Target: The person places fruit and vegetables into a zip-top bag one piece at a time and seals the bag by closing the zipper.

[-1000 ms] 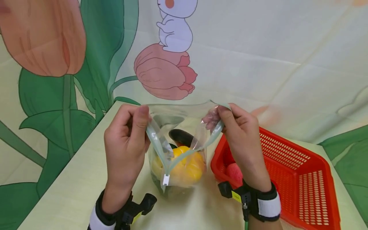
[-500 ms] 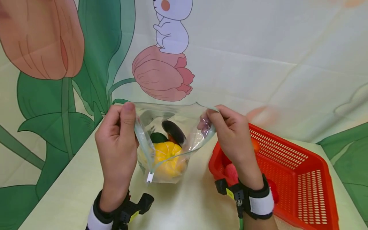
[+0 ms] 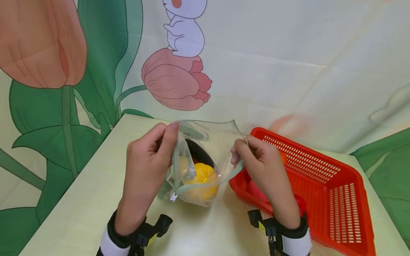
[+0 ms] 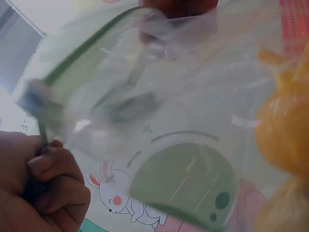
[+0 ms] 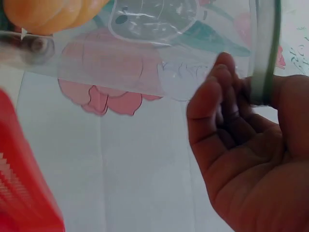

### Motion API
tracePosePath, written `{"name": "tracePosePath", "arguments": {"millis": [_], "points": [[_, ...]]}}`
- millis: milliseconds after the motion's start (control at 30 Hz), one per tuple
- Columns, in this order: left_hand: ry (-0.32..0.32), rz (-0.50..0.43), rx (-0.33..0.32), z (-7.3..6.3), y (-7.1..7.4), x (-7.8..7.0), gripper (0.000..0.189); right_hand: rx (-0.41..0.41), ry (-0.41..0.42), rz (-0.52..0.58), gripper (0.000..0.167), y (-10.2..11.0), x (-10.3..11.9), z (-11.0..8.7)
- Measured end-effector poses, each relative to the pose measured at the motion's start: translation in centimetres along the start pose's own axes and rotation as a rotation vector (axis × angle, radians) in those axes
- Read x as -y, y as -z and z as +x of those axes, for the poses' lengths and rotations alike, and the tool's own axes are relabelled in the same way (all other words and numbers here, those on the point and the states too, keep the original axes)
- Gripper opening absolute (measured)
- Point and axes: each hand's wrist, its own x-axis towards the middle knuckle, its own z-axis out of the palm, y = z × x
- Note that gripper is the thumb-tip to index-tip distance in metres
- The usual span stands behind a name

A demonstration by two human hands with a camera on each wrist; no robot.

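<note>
Between both hands hangs a clear zip bag (image 3: 221, 135), its mouth spread apart, with a pale green zip strip and a small white slider (image 3: 173, 196). Inside it lie a yellow pumpkin (image 3: 205, 174) and a dark eggplant (image 3: 199, 152), seen partly through the plastic. A paler rounded thing beside the pumpkin is blurred by the film. My left hand (image 3: 148, 160) pinches the left side of the bag's rim between thumb and fingers. With thumb and fingers, my right hand (image 3: 261, 163) pinches the opposite side; the right wrist view shows the zip strip under that thumb.
To the right stands a red slotted plastic basket (image 3: 346, 209), partly behind my right forearm. A pinkish-red thing (image 3: 256, 192), another red thing (image 3: 300, 204) and an orange one (image 3: 283, 157) lie in it. A printed cloth (image 3: 256, 71) hangs behind the pale table (image 3: 80, 206).
Over the last second the bag and hands shift left, then partly back right. Since half a second ago, the hands have come closer together and the bag's mouth has narrowed. Both hands keep their hold.
</note>
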Motion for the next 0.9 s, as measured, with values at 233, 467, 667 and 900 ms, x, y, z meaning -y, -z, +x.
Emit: {"name": "tracePosePath", "arguments": {"millis": [233,467,667,900], "points": [[-0.102,0.098,0.055,0.0,-0.9,1.2,0.034,0.096,-0.045,-0.116,0.034,1.4,-3.3,-0.1],[-0.081,0.085,0.133,-0.1,-0.9,0.7,0.035,0.237,-0.056,-0.288,0.029,4.8,-4.1,-0.6],[-0.038,0.041,0.172,-0.2,-1.0,0.3,0.035,0.319,-0.017,-0.441,0.028,7.9,-6.8,-0.9],[-0.038,-0.008,0.198,-0.3,-1.6,0.3,0.034,0.538,-0.081,-0.534,0.028,9.5,-12.3,-1.4]]}}
